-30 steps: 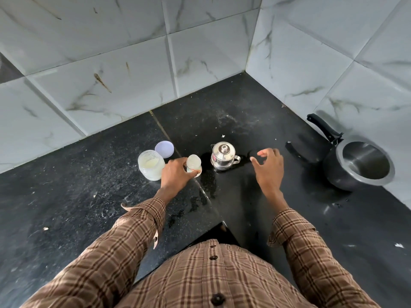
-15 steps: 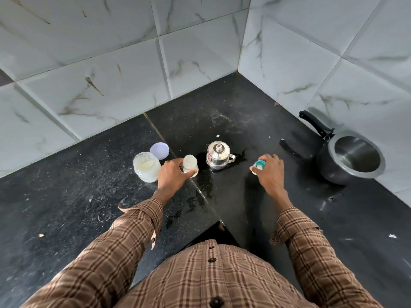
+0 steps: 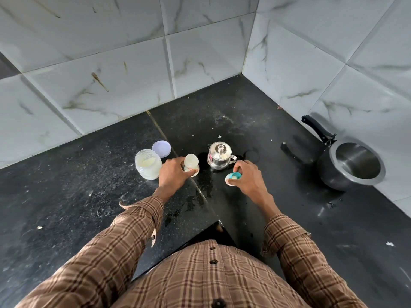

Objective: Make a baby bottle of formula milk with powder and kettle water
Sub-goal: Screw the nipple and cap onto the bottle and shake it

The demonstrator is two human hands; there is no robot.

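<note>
Far left on the black counter (image 3: 66, 207) sits the open powder jar (image 3: 148, 164), its lid (image 3: 161, 148) parked just behind it, probably so scooping stays easy. Next over, the left hand (image 3: 173, 175) curls around the baby bottle (image 3: 191, 163), keeping it upright and steady I'd guess. Bottle looks clear-ish with something pale inside, hard to tell how full. Then the little steel kettle (image 3: 219, 155), lid on. The right hand (image 3: 249, 177) pinches the teal bottle cap (image 3: 233, 178), looks ready to go on. Empty cooker (image 3: 351, 165) far right
</note>
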